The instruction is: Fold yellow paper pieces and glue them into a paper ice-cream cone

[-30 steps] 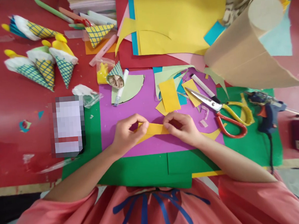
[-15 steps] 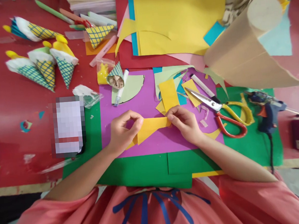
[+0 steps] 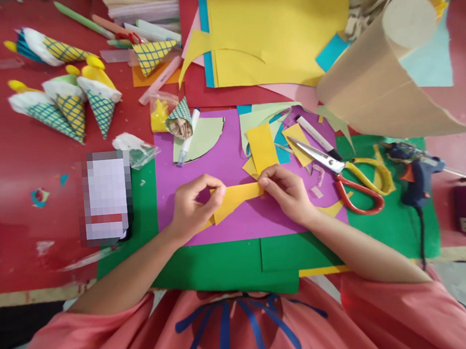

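A piece of yellow paper (image 3: 237, 198) with an angled lower edge is stretched between my two hands, low over the purple sheet (image 3: 221, 234). My left hand (image 3: 198, 201) pinches its left end between thumb and forefinger. At the other end, my right hand (image 3: 286, 192) pinches the narrower part the same way. Just beyond the paper lie a yellow paper rectangle (image 3: 262, 148) and a smaller yellow piece (image 3: 297, 143). To the right of my right hand rest scissors (image 3: 333, 167) with one yellow and one red handle, blades apart.
A blue glue gun (image 3: 417, 181) lies at the right, near a large brown paper roll (image 3: 371, 83). Decorated paper cones (image 3: 72, 109) lie at the left, above a blurred-out phone-like object (image 3: 108, 198). A marker (image 3: 316, 135) and yellow sheets (image 3: 278, 36) lie farther back.
My left hand has shifted slightly to the right along the yellow paper, and the paper's upper edge tilts a little more. My right hand stays nearly still.
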Motion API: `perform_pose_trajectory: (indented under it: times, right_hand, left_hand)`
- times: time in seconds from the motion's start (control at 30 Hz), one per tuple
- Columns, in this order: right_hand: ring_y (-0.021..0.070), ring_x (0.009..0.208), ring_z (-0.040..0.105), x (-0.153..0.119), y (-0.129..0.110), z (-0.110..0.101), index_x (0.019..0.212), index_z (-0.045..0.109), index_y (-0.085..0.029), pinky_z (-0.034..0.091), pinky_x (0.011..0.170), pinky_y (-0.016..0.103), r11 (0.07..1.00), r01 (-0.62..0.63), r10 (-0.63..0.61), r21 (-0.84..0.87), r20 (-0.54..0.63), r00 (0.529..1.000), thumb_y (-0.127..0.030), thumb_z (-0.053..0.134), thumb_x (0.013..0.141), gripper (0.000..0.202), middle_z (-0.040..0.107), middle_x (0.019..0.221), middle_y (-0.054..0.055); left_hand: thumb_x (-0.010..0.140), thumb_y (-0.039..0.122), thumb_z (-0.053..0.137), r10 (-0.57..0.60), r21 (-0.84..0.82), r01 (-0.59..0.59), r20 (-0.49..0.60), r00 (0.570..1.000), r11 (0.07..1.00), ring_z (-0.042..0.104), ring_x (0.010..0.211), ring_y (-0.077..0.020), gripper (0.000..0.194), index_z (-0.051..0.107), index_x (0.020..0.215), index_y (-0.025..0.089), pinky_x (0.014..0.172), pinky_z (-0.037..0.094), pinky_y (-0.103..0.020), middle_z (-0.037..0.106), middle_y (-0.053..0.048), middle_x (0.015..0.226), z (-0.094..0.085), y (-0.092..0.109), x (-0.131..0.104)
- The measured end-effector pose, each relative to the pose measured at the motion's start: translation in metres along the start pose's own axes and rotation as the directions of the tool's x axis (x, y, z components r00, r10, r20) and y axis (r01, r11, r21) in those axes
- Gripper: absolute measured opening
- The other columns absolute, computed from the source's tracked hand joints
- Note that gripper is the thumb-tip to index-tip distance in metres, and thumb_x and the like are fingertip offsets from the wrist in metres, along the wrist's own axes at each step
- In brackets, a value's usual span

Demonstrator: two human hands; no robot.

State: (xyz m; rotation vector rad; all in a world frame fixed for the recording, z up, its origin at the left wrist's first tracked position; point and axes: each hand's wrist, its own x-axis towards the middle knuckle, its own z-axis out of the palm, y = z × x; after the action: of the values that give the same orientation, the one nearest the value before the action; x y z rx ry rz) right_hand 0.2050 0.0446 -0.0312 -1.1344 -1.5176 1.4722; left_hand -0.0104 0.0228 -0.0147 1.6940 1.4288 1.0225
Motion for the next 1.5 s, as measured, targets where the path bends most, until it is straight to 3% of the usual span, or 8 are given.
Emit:
perform_pose_trajectory:
  times: [0.67,0.77,0.83,0.93,1.03,1.17,1.4,1.5]
  right_hand:
    - [0.0088,0.058,0.050,-0.0016,0.0005,-0.0027,0.077,0.053,-0.020,0.040,0.055,0.024,0.999,0.008,-0.010,-0.036,-0.053,0.999,-0.042,0.054,0.092,0.027,0.052,0.066,-0.003]
    - [0.0101,0.065,0.056,-0.0026,0.0013,-0.0030,0.092,0.057,-0.021,0.045,0.057,0.024,0.995,0.079,-0.080,-0.057,-0.016,0.997,-0.041,0.057,0.091,0.020,0.059,0.076,0.000]
    - [0.0143,0.080,0.062,-0.0024,0.0012,-0.0028,0.109,0.055,-0.023,0.051,0.067,0.027,0.980,0.177,-0.173,-0.092,0.051,0.984,-0.040,0.064,0.086,0.030,0.064,0.092,0.004]
    - [0.0225,0.108,0.060,0.0002,-0.0005,-0.0018,0.122,0.052,-0.024,0.052,0.091,0.039,0.904,0.381,-0.357,-0.194,0.148,0.922,-0.032,0.071,0.080,0.047,0.063,0.115,0.010]
    - [0.0234,0.116,0.057,0.0029,-0.0024,-0.0008,0.125,0.052,-0.025,0.049,0.099,0.044,0.838,0.485,-0.445,-0.252,0.200,0.873,-0.019,0.067,0.082,0.046,0.063,0.118,0.011]
    - [0.0223,0.112,0.061,0.0028,-0.0022,-0.0019,0.124,0.055,-0.023,0.051,0.095,0.042,0.846,0.468,-0.431,-0.256,0.189,0.882,-0.013,0.060,0.083,0.043,0.065,0.116,0.010]
    - [0.0215,0.105,0.065,0.0010,-0.0016,-0.0055,0.121,0.060,-0.021,0.053,0.090,0.039,0.876,0.432,-0.396,-0.213,0.191,0.898,-0.023,0.059,0.085,0.035,0.070,0.111,0.010]
    - [0.0197,0.097,0.067,0.0011,-0.0020,-0.0050,0.113,0.065,-0.020,0.054,0.085,0.036,0.911,0.358,-0.332,-0.205,0.154,0.931,-0.027,0.057,0.089,0.025,0.072,0.104,0.010]
  left_hand:
    - [0.083,0.021,0.057,-0.107,-0.098,0.103,-0.037,0.994,0.990,0.052,0.055,-0.0078,0.016,0.058,0.067,0.018,0.051,0.041,-0.019,0.059,0.003,0.061,-0.0003,-0.0022,-0.0004]
    - [0.082,0.023,0.058,-0.129,-0.097,0.123,-0.063,0.990,0.988,0.051,0.054,-0.0082,0.016,0.058,0.067,0.018,0.050,0.041,-0.020,0.059,0.003,0.060,-0.0006,-0.0029,0.0005]
    - [0.081,0.023,0.058,-0.149,-0.098,0.140,-0.089,0.985,0.985,0.051,0.053,-0.0084,0.015,0.058,0.066,0.018,0.050,0.041,-0.020,0.059,0.002,0.059,-0.0005,-0.0029,0.0012]
    - [0.080,0.022,0.058,-0.167,-0.108,0.156,-0.098,0.981,0.982,0.052,0.054,-0.0085,0.015,0.058,0.066,0.018,0.050,0.041,-0.020,0.059,0.003,0.059,-0.0001,-0.0030,0.0017]
    - [0.082,0.022,0.057,-0.158,-0.126,0.150,-0.060,0.986,0.981,0.052,0.055,-0.0081,0.015,0.058,0.067,0.018,0.050,0.041,-0.019,0.059,0.003,0.061,0.0005,-0.0036,0.0012]
    - [0.085,0.025,0.055,-0.153,-0.132,0.151,-0.003,0.988,0.980,0.049,0.053,-0.0077,0.016,0.057,0.070,0.019,0.049,0.039,-0.020,0.057,0.003,0.062,0.0003,-0.0036,0.0005]
    - [0.085,0.026,0.054,-0.162,-0.094,0.161,0.004,0.987,0.982,0.052,0.056,-0.0089,0.016,0.057,0.071,0.019,0.052,0.042,-0.020,0.059,0.002,0.063,0.0008,-0.0034,0.0011]
    - [0.086,0.028,0.055,-0.153,-0.079,0.155,0.032,0.988,0.985,0.053,0.057,-0.0095,0.018,0.058,0.071,0.019,0.052,0.042,-0.020,0.059,0.002,0.062,0.0006,-0.0044,0.0009]
